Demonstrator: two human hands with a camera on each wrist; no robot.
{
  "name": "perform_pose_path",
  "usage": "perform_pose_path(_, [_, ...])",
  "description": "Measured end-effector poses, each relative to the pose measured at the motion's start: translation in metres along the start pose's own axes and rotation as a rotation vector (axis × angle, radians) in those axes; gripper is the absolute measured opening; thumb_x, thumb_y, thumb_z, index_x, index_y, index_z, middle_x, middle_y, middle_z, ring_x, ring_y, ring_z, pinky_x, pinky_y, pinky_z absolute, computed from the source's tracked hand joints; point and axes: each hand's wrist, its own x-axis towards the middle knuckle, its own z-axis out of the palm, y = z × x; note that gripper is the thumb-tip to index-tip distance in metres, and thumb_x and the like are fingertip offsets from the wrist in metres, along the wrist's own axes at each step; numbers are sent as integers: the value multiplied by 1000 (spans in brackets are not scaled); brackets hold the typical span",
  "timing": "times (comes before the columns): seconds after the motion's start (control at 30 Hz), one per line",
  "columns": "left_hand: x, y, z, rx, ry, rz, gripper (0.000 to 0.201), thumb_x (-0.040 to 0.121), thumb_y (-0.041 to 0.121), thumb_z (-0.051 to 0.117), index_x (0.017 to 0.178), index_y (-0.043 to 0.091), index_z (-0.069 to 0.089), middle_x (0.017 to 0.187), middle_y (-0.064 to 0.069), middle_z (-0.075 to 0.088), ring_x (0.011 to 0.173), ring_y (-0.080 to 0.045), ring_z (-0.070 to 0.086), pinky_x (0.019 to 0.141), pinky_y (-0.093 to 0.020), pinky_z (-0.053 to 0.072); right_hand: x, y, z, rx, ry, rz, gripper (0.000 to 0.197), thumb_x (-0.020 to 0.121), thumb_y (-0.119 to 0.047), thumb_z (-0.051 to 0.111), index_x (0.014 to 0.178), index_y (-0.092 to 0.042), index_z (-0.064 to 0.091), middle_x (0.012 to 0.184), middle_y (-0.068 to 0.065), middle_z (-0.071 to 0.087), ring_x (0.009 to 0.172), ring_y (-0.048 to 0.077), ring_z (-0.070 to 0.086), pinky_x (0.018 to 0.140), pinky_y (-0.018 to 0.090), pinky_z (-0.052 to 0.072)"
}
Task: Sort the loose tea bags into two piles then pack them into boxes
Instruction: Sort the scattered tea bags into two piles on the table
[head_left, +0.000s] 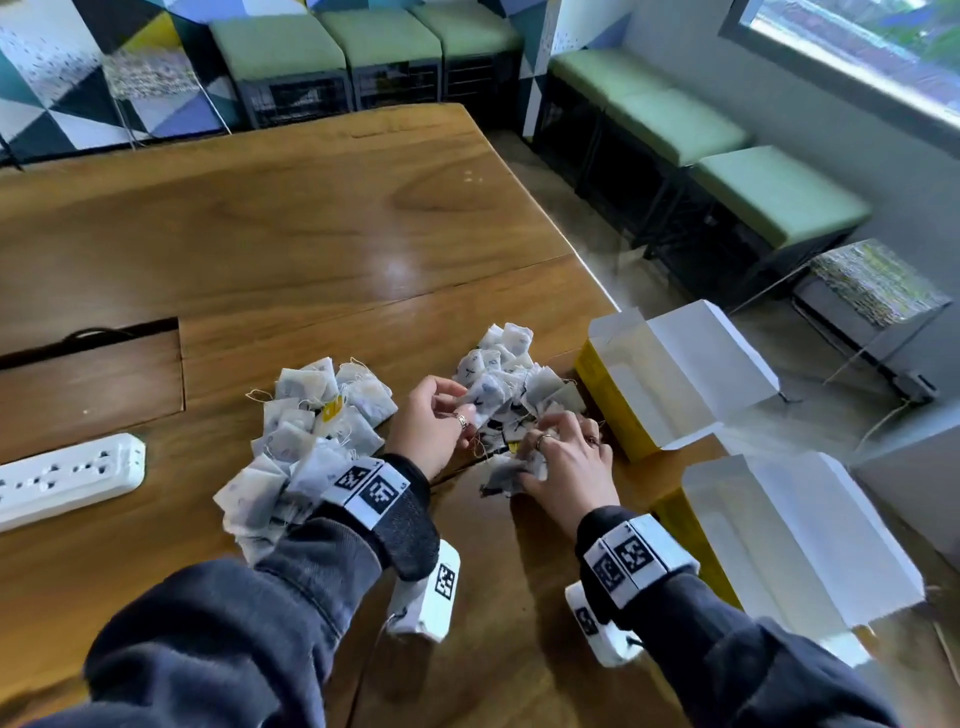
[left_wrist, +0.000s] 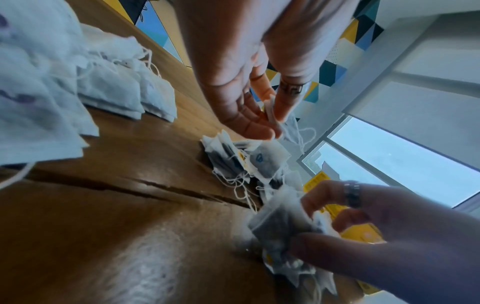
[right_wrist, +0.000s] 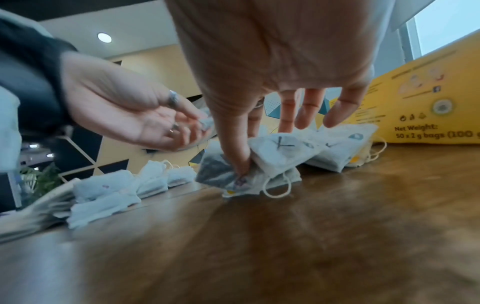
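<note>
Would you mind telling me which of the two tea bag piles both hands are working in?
The right-hand pile, beside the far yellow box; the left-hand pile lies untouched beside the left hand.

Head view: high, looking down over table (head_left: 311, 218). Wrist views: low, close, sharing tea bags (left_wrist: 262, 162).

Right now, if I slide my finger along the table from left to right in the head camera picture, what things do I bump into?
White power strip → left pile of tea bags → left hand → right hand → the farther open yellow box, with another open box nearer you.
</note>
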Motion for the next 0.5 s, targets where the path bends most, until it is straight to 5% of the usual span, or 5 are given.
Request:
perform_pose_path(0.2, [15,-10,14,117,-144,-47,21,91,3,51,92,22,59,96,-4,66,70,-13,60,68,-32,55,-23,18,-4,76,12,-15,14,85,-34,60,97,-31,66,134,-8,35,126,19,24,99,37,27])
perform_pose_path(0.37, [2,-9,15,371,-27,168,27,86,8,58,108,24,58,100,1,49,64,-6,48,68,-17,40,-23,32,-2,264,151,9,9,80,-25,64,80,-29,56,108,-8,54,103,16,38,89,32,33])
perform_pose_path(0.5, [-23,-12,17,328,-448,208,42,75,28,75,109,38,52,103,15,51,93,2,52,75,-9,40,-25,36,-1,466,187,-66,21,76,-18,71,73,-29,53,73,-19,52,82,14,50,78,36,44])
